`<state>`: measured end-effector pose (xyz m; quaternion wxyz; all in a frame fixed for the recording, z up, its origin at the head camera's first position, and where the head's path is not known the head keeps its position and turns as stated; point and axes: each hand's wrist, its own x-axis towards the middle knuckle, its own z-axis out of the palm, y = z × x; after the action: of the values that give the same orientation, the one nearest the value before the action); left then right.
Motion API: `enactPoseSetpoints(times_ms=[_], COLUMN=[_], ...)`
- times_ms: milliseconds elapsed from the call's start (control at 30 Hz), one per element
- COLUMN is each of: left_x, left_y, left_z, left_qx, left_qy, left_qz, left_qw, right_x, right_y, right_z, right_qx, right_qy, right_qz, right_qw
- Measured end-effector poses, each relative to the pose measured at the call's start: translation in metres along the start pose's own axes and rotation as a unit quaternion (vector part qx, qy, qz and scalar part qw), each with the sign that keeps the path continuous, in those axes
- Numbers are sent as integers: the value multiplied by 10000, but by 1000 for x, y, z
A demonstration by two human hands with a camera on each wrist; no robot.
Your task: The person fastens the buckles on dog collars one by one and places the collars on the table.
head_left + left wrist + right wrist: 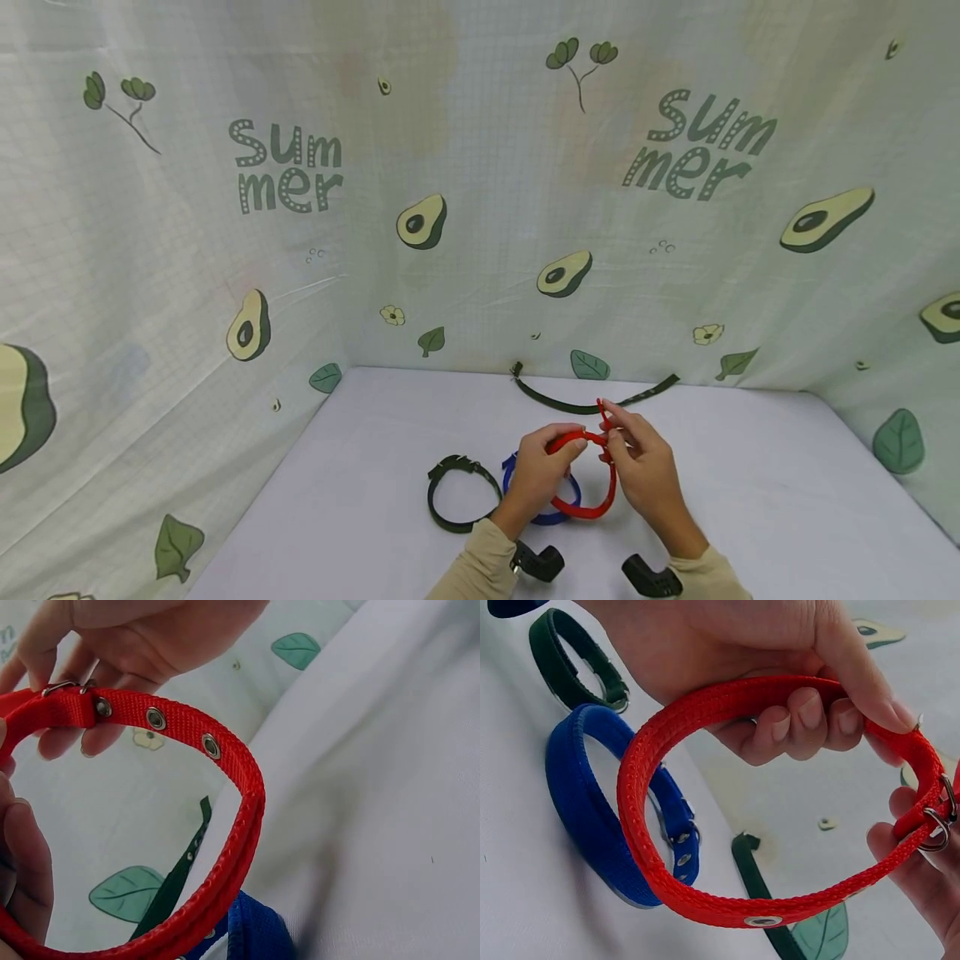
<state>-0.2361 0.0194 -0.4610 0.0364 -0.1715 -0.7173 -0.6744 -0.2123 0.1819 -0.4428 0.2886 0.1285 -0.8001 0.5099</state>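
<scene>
Both hands hold a red collar [592, 487] just above the near middle of the white table [750, 500]: the left hand [538, 475] curls its fingers round the loop's top, the right hand [643, 467] pinches it at the metal ring [934, 829]. Beneath lies a blue collar [585, 802], a closed dark green collar [453, 492] to its left, and an open dark strap [592, 402] at the far edge.
</scene>
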Motion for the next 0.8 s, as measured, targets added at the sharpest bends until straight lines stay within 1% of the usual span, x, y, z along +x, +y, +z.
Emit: enactPoseSetpoints(times_ms=[167,267,467,633,800], left_x=[1,2,1,-1,0], left_y=[-1,-1,-1,1,2], left_z=[-2,-4,-6,-6,-6], left_qx=[-36,-81,-49,-17,44], left_qy=[-5,-2,-6,-84,-137], left_qz=[64,163,408,422,503], left_qw=[10000,9998,9992,9991,9986], right_x=[1,1,-1,-4,-5], right_y=[3,2,0,0,1], right_z=[1,3,6,9,10], right_qx=[52,8,-251,-501,-395], right_qy=[19,25,167,322,317], right_qz=[-3,10,23,45,91], right_qw=[10000,10000,9995,9982,9987])
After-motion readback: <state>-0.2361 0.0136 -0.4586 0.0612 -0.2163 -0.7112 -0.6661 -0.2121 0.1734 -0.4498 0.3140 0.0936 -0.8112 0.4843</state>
